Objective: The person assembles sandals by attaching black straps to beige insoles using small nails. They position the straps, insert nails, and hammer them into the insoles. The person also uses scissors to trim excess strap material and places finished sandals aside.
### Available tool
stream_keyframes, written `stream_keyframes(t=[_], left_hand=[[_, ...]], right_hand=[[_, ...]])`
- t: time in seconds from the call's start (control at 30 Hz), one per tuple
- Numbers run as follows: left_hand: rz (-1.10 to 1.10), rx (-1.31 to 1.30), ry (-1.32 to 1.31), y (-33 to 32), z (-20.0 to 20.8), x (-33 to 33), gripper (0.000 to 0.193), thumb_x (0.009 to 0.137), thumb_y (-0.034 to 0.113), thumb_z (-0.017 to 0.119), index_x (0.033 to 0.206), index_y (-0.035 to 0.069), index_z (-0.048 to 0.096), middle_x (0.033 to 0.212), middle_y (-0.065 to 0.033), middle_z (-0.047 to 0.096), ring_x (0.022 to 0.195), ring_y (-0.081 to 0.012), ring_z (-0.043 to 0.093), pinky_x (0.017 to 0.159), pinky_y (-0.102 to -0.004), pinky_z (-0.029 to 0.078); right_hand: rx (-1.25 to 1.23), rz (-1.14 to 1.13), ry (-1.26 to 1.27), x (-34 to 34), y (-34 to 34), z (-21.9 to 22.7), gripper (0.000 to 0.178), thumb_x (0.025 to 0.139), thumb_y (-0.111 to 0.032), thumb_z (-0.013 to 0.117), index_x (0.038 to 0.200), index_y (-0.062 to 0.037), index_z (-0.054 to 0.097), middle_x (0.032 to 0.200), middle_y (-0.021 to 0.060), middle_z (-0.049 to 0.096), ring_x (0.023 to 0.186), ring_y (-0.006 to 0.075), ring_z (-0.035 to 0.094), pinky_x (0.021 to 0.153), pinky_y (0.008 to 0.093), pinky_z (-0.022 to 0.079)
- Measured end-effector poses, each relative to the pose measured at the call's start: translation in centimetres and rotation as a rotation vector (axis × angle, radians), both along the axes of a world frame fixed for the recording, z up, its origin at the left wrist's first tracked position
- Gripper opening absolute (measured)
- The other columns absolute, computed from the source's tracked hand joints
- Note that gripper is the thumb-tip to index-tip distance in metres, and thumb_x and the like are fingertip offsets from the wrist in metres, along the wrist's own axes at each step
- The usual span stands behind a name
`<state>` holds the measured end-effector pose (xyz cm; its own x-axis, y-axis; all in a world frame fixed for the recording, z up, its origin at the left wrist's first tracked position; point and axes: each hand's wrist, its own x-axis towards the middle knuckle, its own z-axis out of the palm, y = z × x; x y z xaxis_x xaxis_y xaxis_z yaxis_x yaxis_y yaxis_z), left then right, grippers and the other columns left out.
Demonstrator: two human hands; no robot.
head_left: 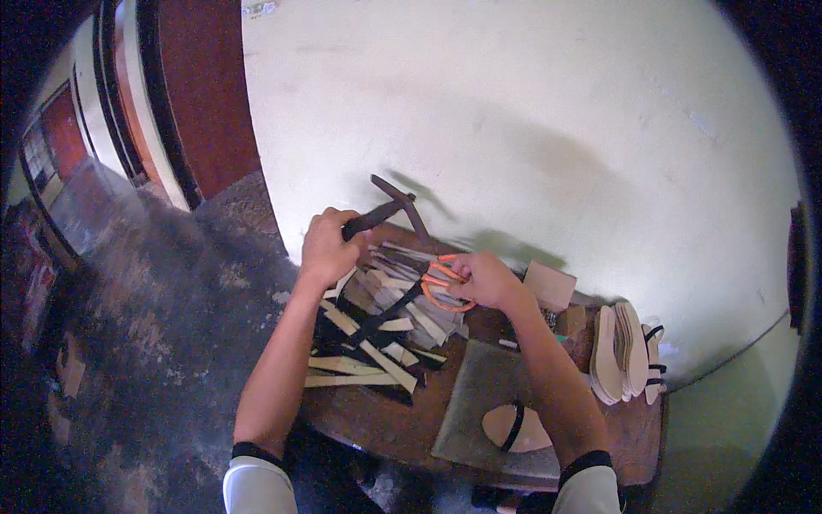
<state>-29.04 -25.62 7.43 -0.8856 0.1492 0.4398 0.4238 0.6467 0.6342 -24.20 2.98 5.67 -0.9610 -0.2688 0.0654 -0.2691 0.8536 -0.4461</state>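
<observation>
My left hand [330, 248] is closed round the handle of a dark hammer [377, 216], whose long narrow head is raised near the wall. To its right, my right hand [488, 281] grips the orange handles of a pair of scissors [435, 280]. The dark blades seem to point down and left, over a heap of cream and black strips [364, 338] on the brown table [629, 433]. A sandal sole [527, 431] with a black strap across it lies on a grey mat [467, 403], below my right forearm.
Several pale soles [632, 351] stand on edge at the table's right end, with black-strapped pieces [654, 368] beside them. A small cardboard box [548, 287] sits at the back against the pale wall [514, 111]. Dark floor [163, 343] and a red-brown door [210, 94] are at left.
</observation>
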Motion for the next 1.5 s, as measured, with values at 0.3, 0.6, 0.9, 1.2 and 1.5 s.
stream_keyframes(t=[0.3,0.6,0.9,1.2,1.5], left_hand=[[-0.213,-0.037,-0.188,2.4,-6.5,-7.7,0.036,0.075,0.025,0.075,0.102,0.003,0.071,0.102,-0.0187,0.065,0.100,-0.0348,0.061,0.089,-0.0395,0.048],[-0.305,-0.135,-0.201,2.6,-9.8,-9.0,0.034,0.079,0.016,0.071,0.110,0.004,0.067,0.111,-0.0153,0.066,0.100,-0.0280,0.064,0.090,-0.0367,0.048],[-0.219,-0.259,0.222,1.5,-10.8,-8.7,0.034,0.082,0.029,0.068,0.104,0.004,0.069,0.105,-0.0191,0.065,0.098,-0.0371,0.061,0.087,-0.0465,0.048],[-0.211,-0.100,-0.227,-4.3,-0.9,7.7,0.023,0.082,0.017,0.070,0.102,0.005,0.069,0.091,-0.0144,0.066,0.086,-0.0297,0.065,0.077,-0.0381,0.051],[-0.120,-0.284,-0.112,-4.5,-5.3,12.6,0.028,0.074,0.018,0.075,0.099,0.007,0.067,0.093,-0.0117,0.064,0.092,-0.0315,0.061,0.079,-0.0418,0.048]], right_hand=[[-0.132,0.111,-0.018,-2.9,2.9,-3.8,0.027,0.074,-0.022,0.075,0.090,-0.0024,0.068,0.076,0.0128,0.065,0.068,0.0224,0.060,0.064,0.0376,0.047],[-0.118,0.019,-0.106,-3.6,2.3,-4.5,0.031,0.075,-0.025,0.076,0.096,-0.0026,0.068,0.078,0.0169,0.065,0.070,0.0301,0.062,0.065,0.0389,0.048],[0.158,-0.044,0.147,-1.6,-1.5,-1.8,0.025,0.078,-0.028,0.070,0.097,-0.0116,0.072,0.097,0.0164,0.066,0.089,0.0345,0.065,0.079,0.0438,0.052],[-0.028,0.230,0.035,4.6,-7.9,0.4,0.023,0.081,-0.015,0.068,0.102,-0.0053,0.069,0.092,0.0143,0.064,0.088,0.0333,0.063,0.082,0.0414,0.050],[0.173,0.313,0.271,3.1,-10.5,-3.2,0.022,0.078,-0.005,0.063,0.099,-0.0073,0.068,0.097,0.0105,0.062,0.094,0.0307,0.062,0.085,0.0425,0.049]])
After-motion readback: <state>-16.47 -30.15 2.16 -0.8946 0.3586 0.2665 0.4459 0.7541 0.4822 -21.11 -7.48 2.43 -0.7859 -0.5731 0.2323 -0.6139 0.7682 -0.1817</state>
